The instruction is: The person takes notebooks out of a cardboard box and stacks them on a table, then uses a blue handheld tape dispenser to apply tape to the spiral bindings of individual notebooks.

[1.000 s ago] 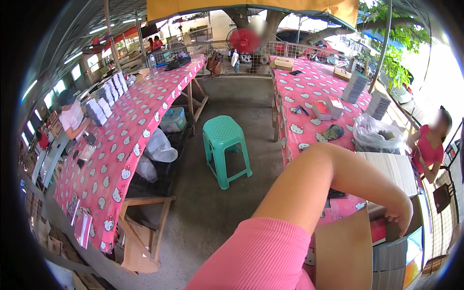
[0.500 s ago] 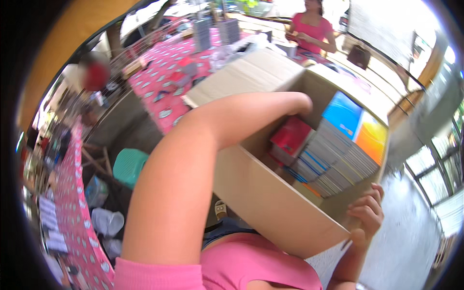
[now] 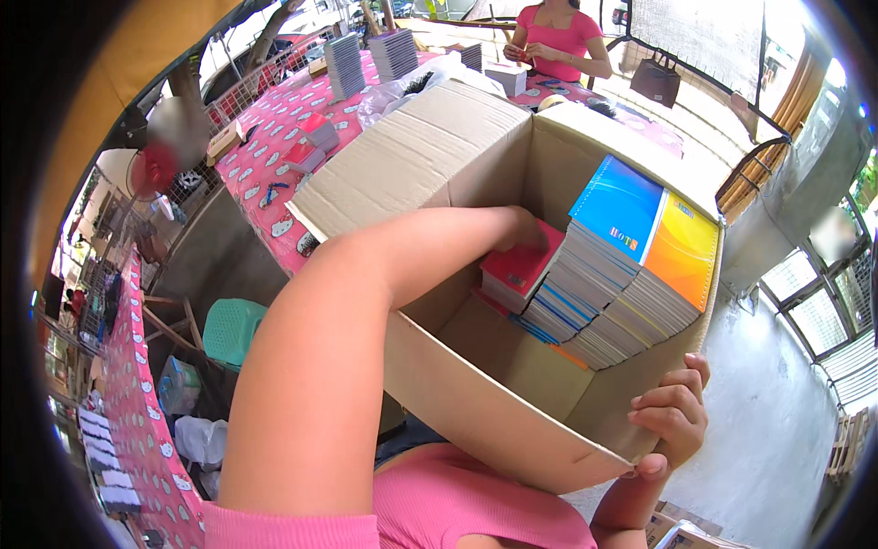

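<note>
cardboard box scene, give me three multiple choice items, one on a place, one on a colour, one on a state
1. Where is the left hand?
A. inside the cardboard box, on the red notebooks
B. on the green stool
C. on the pink table

2. What colour is the cover beside the blue notebook on top of the tall stacks?
A. black
B. orange
C. white

3. What is the right hand doing?
A. hanging free
B. holding a pen
C. gripping the box's near corner

Answers: 1 A, the arm reaches down into the box; 2 B, the orange notebook lies beside it; 3 C, its fingers curl over the edge.
</note>
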Tool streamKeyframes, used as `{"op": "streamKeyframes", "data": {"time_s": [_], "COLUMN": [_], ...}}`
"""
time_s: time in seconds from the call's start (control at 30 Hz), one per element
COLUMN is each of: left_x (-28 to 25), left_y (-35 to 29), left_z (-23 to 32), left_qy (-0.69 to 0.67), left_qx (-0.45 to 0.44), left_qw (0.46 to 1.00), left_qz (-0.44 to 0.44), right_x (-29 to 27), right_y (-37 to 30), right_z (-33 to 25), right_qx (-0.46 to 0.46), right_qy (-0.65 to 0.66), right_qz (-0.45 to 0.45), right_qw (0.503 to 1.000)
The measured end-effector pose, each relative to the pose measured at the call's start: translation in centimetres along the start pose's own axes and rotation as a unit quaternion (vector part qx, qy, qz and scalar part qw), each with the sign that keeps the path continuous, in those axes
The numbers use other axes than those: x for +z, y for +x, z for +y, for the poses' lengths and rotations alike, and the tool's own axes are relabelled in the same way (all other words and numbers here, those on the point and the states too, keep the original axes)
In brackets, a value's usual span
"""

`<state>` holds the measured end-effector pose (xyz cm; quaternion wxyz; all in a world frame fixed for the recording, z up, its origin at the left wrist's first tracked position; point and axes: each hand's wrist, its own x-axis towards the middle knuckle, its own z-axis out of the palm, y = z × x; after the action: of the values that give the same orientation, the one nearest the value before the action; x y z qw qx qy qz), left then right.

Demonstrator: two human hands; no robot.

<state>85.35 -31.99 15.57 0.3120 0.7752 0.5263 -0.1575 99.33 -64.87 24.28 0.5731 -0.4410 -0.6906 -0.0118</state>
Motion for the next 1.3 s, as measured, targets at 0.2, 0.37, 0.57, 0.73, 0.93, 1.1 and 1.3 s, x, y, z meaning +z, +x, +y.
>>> {"op": "streamKeyframes", "data": {"time_s": [0.2, 0.37, 0.57, 0.73, 0.93, 1.1, 1.3], "left_x": [0.6, -1.0, -3.2, -2.1, -1.3, -0.4, -0.4], "left_y": [-0.1, -0.2, -3.2, -1.5, -1.0, -1.0, -2.7], "left_z": [-1.4, 0.0, 3.5, 2.4, 0.9, 8.0, 3.9], "left_qy": [-0.330, 0.126, 0.446, 0.196, 0.277, 0.098, 0.008], "left_qx": [-0.052, 0.167, 0.231, 0.124, 0.086, 0.083, 0.032], "left_qw": [0.941, 0.975, 0.857, 0.971, 0.957, 0.992, 0.999], "left_qz": [-0.046, -0.071, -0.118, -0.061, 0.016, 0.018, 0.022], "right_x": [0.1, 0.2, 0.1, 0.3, 1.3, -1.5, 0.6], "right_y": [-0.3, -0.4, -0.3, -0.1, 0.6, 0.7, 1.4], "right_z": [0.3, 0.3, 0.5, 0.6, 0.5, 0.9, -1.2], "right_qx": [0.003, 0.002, 0.001, 0.001, -0.103, -0.166, -0.127], "right_qy": [-0.003, 0.002, -0.006, -0.009, 0.033, -0.006, 0.019], "right_qz": [0.008, 0.014, 0.013, 0.030, -0.011, -0.016, -0.020], "right_qw": [1.000, 1.000, 1.000, 1.000, 0.994, 0.986, 0.992]}}
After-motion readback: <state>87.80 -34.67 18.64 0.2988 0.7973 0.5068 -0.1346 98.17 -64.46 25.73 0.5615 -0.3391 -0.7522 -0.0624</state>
